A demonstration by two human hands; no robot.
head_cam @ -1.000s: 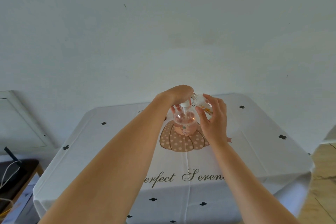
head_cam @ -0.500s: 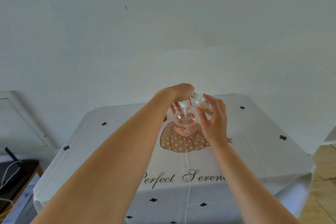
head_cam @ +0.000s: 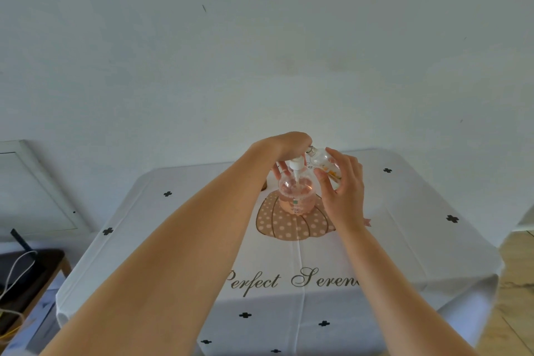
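Your forearms reach forward and converge. Your left grip (head_cam: 289,147) bends down at the wrist, fingers seemingly curled under; your right grip (head_cam: 344,193) stands upright, fingers curled.

A round clear pump bottle (head_cam: 296,196) holding pink liquid stands upright on the counter (head_cam: 410,240); a small flower-printed bottle (head_cam: 324,164) tilts just right of its pump (head_cam: 295,165).

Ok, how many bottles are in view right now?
2. A pump bottle of pink liquid stands on the tablecloth, the left hand over its pump. A small clear bottle is held tilted in the right hand. None looks hidden.
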